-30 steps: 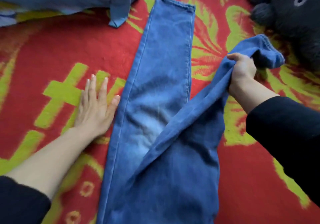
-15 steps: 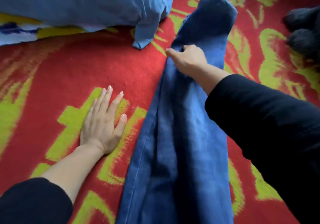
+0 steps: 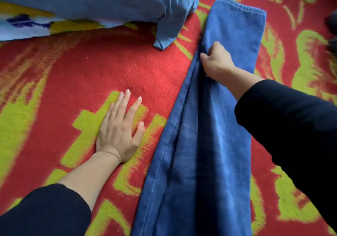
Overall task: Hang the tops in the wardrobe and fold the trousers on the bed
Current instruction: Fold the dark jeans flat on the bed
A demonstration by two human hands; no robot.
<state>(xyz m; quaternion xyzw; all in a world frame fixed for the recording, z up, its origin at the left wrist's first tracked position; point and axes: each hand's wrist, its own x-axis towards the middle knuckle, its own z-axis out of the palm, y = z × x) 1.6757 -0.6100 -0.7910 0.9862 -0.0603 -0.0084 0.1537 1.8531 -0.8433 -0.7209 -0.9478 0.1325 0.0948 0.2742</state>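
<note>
With jeans [image 3: 209,153] long on the bed [image 3: 91,62], right grip [image 3: 217,62] pinching their left edge and left grip [image 3: 118,131] flat, open on the bed beside, might drag the stacked legs apart by tugging sideways.

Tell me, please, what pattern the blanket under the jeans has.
The blanket is red with yellow-green motifs; head view.

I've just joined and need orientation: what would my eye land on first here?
Blue jeans lie in a long strip right of centre on a red and green blanket. The right hand grips their left edge near the far hem; the left hand lies flat on the blanket beside them. A blue pillow sits top left.
</note>
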